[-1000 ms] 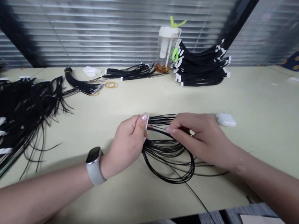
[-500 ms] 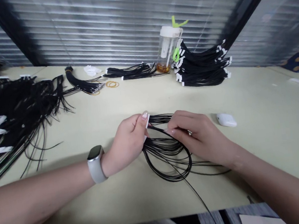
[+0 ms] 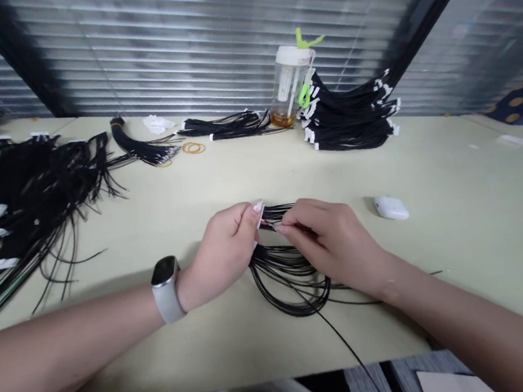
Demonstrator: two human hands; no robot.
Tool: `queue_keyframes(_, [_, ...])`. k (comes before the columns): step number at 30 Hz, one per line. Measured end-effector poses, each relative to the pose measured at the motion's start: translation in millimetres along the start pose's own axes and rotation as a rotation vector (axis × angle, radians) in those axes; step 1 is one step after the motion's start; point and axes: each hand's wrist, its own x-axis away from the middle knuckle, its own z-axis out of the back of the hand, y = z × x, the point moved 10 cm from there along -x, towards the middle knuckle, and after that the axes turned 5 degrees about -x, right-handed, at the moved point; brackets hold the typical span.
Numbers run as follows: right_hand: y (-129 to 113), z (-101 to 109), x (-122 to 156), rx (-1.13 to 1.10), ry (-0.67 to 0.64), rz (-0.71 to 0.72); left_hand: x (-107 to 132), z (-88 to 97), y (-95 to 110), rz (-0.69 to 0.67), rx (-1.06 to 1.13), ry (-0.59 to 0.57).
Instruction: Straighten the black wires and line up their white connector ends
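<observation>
My left hand [image 3: 227, 247], with a watch [image 3: 167, 286] on its wrist, is closed on a narrow white connector [image 3: 260, 212], thumb on top. From the connector, thin black wires run right along the table. Close to it, my right hand [image 3: 334, 235] pinches a thin wire [image 3: 270, 224] between thumb and forefinger, and a bit of red shows by the connector. Below both hands lies a looped bundle of black wires [image 3: 296, 308], partly hidden under my right hand. One single wire trails down over the table's front edge.
Tangled black wires [image 3: 28, 185] cover the left side. Along the back are a tied wire bundle [image 3: 135, 141], rubber bands [image 3: 194, 147], a flat wire bundle [image 3: 225, 126], a bottle [image 3: 289, 86] and stacked wire bundles [image 3: 352, 126]. A white earphone case [image 3: 391, 207] lies to the right.
My right hand has shifted left, its fingertips now nearer the connector. My left hand stays in almost the same place, still holding the connector. The view has shifted slightly.
</observation>
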Motion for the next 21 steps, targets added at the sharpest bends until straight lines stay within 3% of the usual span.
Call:
queue_keyframes(7, [-1.9,-4.1,0.5,-0.024,-0.009,-0.013,1.7,-4.9,4.3,-0.047,-0.051,-0.044])
queue_keyframes(14, [32.2,7.7,1.6,-0.205,-0.094,-0.295,0.5,-3.8,-0.4,0.006,0.001,-0.029])
queue_keyframes(17, [30.8,14.1,2.2,-0.062,-0.093,-0.229,-0.1,0.5,-5.0,0.051,0.048,0.006])
queue_keyframes(21, [9.7,33.5,6.6,0.202,0.113,-0.083,-2.4,4.3,-20.4,0.171,0.153,0.058])
